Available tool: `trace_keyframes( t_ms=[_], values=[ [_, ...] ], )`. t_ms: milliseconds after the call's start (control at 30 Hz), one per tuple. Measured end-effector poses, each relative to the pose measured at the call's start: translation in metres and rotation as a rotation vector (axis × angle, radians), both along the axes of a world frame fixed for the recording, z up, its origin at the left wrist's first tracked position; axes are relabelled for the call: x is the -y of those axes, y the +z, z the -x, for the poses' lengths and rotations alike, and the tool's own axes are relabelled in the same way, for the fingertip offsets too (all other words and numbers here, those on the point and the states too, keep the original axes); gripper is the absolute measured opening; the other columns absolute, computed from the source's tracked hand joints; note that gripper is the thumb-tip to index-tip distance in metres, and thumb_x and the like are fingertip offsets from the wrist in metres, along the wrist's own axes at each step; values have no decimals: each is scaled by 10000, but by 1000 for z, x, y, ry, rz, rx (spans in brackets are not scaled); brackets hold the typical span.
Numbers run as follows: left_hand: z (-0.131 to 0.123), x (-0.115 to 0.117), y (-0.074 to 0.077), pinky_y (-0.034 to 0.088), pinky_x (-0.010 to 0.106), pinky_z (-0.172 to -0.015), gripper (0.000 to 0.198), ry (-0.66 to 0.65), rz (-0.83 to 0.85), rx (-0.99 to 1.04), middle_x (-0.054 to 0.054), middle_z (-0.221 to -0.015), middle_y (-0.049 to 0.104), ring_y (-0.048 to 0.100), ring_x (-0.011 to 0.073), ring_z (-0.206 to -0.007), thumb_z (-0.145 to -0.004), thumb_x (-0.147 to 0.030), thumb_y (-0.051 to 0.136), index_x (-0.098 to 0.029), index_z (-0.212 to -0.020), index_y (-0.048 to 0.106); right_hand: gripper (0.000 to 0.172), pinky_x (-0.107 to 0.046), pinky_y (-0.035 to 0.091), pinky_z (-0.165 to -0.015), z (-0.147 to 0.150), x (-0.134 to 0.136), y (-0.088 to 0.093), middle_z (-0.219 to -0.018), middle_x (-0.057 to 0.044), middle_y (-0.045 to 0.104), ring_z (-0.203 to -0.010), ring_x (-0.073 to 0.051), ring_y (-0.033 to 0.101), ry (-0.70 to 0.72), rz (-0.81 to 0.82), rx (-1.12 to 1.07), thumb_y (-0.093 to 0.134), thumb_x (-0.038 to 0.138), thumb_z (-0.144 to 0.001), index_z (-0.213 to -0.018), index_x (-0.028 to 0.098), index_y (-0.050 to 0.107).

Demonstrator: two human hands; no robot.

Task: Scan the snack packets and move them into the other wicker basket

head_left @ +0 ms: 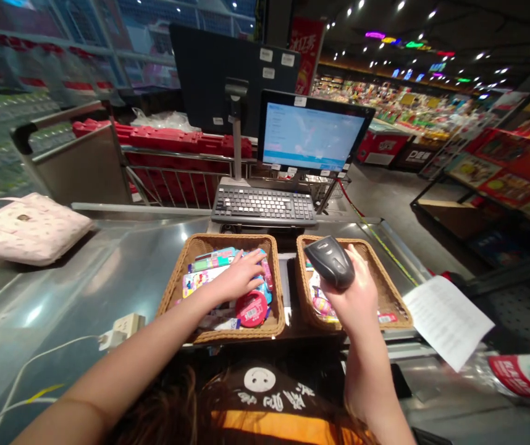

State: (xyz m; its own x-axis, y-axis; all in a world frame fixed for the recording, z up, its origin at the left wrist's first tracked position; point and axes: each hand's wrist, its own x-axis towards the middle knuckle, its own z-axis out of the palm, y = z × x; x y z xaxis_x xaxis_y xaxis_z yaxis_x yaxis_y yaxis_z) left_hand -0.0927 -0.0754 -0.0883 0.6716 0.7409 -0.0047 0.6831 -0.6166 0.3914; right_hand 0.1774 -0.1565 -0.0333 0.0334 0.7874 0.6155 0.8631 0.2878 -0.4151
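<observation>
My right hand is wrapped around a black barcode scanner, holding it over the right wicker basket. A few small colourful packets show in that basket beneath the scanner. My left hand reaches into the left wicker basket, its fingers stretched over the goods there. Around it are teal packs, a white pack with coloured figures and a round red container with a barcode label. Whatever lies under my left palm is hidden.
Behind the baskets stand a keyboard and a lit monitor. A pink handbag rests on the metal counter at left, near a power socket with cords. At right are a paper sheet and a bottle.
</observation>
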Motion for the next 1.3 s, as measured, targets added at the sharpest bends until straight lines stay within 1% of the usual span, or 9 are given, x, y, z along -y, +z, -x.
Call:
trace_keyframes(
  t_ms=[100, 200, 433, 633, 767, 833, 967, 1100, 1300],
  values=[
    [-22, -10, 8, 154, 640, -1184, 239, -15, -29, 46, 108, -1557, 404, 256, 297, -1494, -945, -335, 546, -235, -1129, 662, 457, -624, 381, -1095, -27, 1, 4, -1230, -141, 631, -1329, -379, 492, -88, -53, -4, 635, 278, -737, -1183, 186, 593],
    [-50, -18, 10, 157, 633, -1188, 323, -63, -58, 56, 127, -1562, 390, 238, 304, -1499, -919, -348, 596, -225, -1216, 623, 478, -623, 381, -1095, -51, 2, 5, -1230, -161, 628, -1307, -381, 511, -164, -83, -13, 646, 312, -742, -1193, 165, 590],
    [-131, -32, -4, 150, 672, -1170, 402, -238, -82, -15, 149, -1570, 367, 219, 351, -1496, -886, -360, 647, -202, -1255, 617, 525, -627, 363, -1105, -90, 7, 4, -1288, -167, 603, -1342, -381, 483, -235, -73, -18, 647, 313, -754, -1249, 158, 561],
    [-216, -40, -36, 186, 683, -1145, 472, -455, -73, -147, 186, -1544, 391, 274, 401, -1458, -810, -337, 705, -194, -1256, 645, 505, -630, 369, -1104, -113, 4, 3, -1277, -170, 608, -1326, -378, 501, -266, -94, -69, 651, 299, -739, -1218, 163, 566],
    [-267, -41, -69, 176, 563, -1191, 271, -540, -126, -244, 164, -1473, 496, 328, 387, -1429, -739, -252, 734, -173, -997, 765, 492, -625, 367, -1106, -126, 1, 3, -1258, -160, 624, -1347, -367, 483, -249, -75, -70, 656, 283, -739, -1210, 172, 569],
    [-286, -41, -85, 174, 524, -1200, 263, -543, -137, -264, 158, -1448, 527, 341, 401, -1418, -699, -226, 755, -153, -951, 773, 489, -629, 355, -1111, -132, 0, 3, -1256, -158, 627, -1361, -364, 468, -241, -59, -73, 653, 281, -743, -1212, 178, 565],
    [-308, -41, -109, 148, 539, -1208, 482, -543, -142, -297, 176, -1464, 509, 352, 395, -1416, -603, -188, 801, -143, -1078, 736, 488, -641, 325, -1124, -143, 0, 3, -1251, -162, 633, -1369, -369, 462, -247, -44, -70, 644, 294, -751, -1217, 176, 555],
    [-314, -44, -119, 135, 528, -1213, 629, -586, -147, -322, 215, -1502, 447, 320, 377, -1437, -489, -164, 851, -135, -1103, 716, 452, -638, 324, -1125, -153, 0, 1, -1257, -156, 635, -1361, -373, 473, -261, -29, -61, 652, 311, -756, -1183, 185, 570],
    [-318, -52, -128, 171, 500, -1201, 469, -538, -163, -271, 141, -1410, 565, 417, 296, -1384, -725, -175, 682, -197, -1193, 671, 474, -635, 318, -1130, -164, -1, -2, -1257, -155, 638, -1367, -363, 470, -276, -36, -102, 650, 322, -764, -1209, 187, 557]
  ],
)
